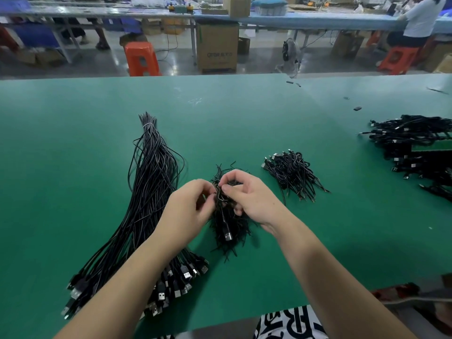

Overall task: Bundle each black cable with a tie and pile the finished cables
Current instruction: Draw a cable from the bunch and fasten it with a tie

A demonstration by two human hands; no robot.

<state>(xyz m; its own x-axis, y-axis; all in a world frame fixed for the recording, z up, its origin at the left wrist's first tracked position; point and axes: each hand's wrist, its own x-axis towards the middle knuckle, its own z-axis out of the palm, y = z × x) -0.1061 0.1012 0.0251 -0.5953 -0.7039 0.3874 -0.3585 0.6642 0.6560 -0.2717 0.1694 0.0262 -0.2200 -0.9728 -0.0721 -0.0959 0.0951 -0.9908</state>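
Observation:
Both hands meet over the middle of the green table. My left hand and my right hand pinch a coiled black cable between them; its USB plug hangs down below the fingers. Under the hands lies a heap of short black ties. A long bunch of unbundled black cables stretches along the left, plugs toward me. A small pile of bundled cables sits to the right.
A bigger heap of black cables lies at the table's right edge. Small black bits are scattered at the far right. Beyond the table stand orange stools, cardboard boxes and a seated person.

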